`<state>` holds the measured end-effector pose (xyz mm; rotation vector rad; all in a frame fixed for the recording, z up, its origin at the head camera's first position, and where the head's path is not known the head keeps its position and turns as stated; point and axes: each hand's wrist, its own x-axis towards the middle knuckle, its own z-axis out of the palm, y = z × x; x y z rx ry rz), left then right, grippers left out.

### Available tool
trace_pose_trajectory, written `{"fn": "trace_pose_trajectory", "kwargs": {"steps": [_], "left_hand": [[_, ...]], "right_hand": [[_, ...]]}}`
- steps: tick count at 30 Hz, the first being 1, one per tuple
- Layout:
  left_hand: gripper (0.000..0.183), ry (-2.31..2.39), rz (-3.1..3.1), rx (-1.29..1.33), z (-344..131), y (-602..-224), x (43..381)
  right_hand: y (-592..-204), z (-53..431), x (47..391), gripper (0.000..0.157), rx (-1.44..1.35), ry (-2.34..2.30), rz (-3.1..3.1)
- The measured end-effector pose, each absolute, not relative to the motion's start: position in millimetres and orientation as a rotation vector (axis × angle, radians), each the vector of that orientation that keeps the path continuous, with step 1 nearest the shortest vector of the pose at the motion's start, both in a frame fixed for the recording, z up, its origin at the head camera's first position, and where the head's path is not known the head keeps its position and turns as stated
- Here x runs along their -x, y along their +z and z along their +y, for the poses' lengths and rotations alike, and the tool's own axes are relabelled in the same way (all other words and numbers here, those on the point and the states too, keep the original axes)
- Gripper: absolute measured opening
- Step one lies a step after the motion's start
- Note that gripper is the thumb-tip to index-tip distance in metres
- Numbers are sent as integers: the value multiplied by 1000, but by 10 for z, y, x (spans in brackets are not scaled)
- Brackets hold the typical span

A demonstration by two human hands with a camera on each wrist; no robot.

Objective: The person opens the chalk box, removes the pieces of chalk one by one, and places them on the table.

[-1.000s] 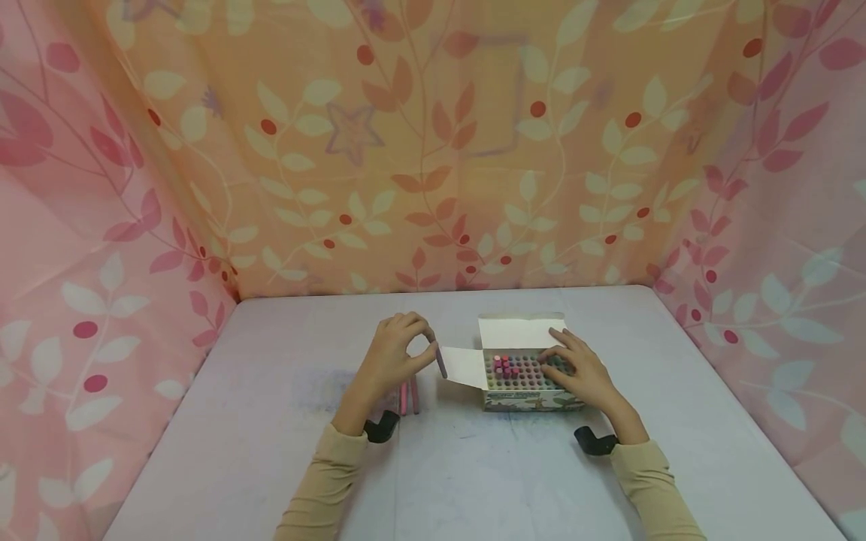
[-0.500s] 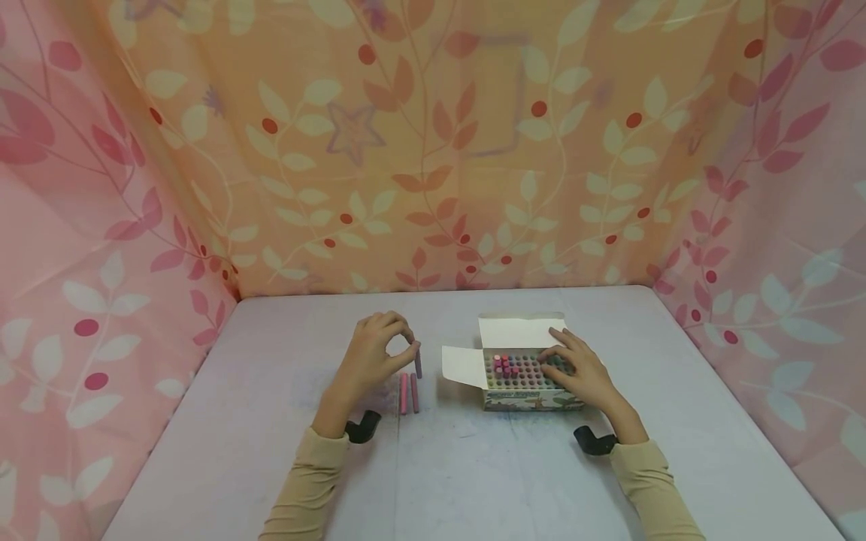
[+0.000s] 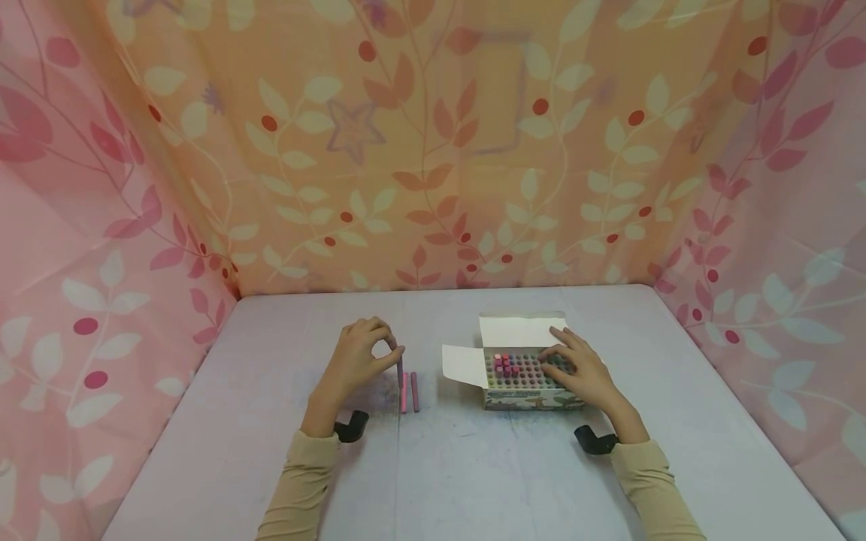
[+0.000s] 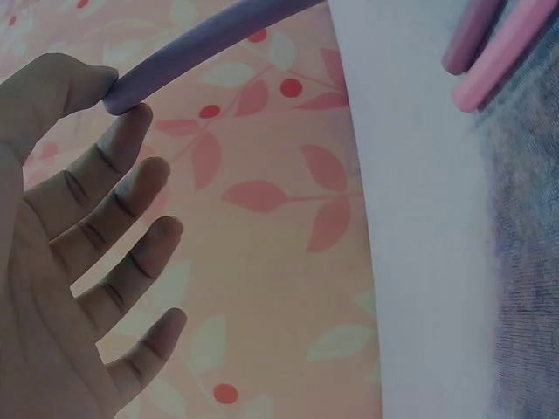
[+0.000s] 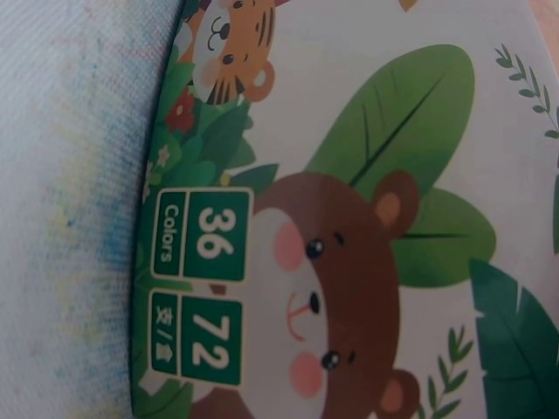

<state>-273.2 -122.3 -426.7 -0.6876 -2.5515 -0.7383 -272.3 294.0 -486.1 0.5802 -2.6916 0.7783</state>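
Observation:
My left hand (image 3: 353, 355) pinches a purple crayon (image 4: 201, 51) at its top end between thumb and forefinger. In the left wrist view the other fingers of that hand are spread apart. In the head view the crayon points down beside a pink crayon (image 3: 404, 394) and a mauve crayon (image 3: 415, 391), which lie side by side on the table. On the right stands a printed cardboard box (image 3: 521, 400) with its flaps open, holding a grid of holes. Several pink and red crayons (image 3: 506, 365) stick up at its left. My right hand (image 3: 587, 376) rests over the box's right part, hiding some holes.
The box's white side flap (image 3: 463, 366) juts left and its back flap (image 3: 517, 330) stands behind. The pale cloth-covered table (image 3: 460, 481) has bluish smudges. A floral curtain (image 3: 433, 150) closes off the back and sides.
My left hand has moved left from the box's side flap with the purple crayon, over to the two lying crayons. The right hand has stayed on the box.

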Motion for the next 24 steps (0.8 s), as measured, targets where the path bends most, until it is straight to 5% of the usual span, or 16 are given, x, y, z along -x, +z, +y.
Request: {"fn": "trace_pose_trajectory", "kwargs": {"steps": [24], "left_hand": [[18, -706, -2945, 606, -1292, -4645, 2850]], "right_hand": [[-4835, 2917, 2716, 11, -582, 786, -2701]]}}
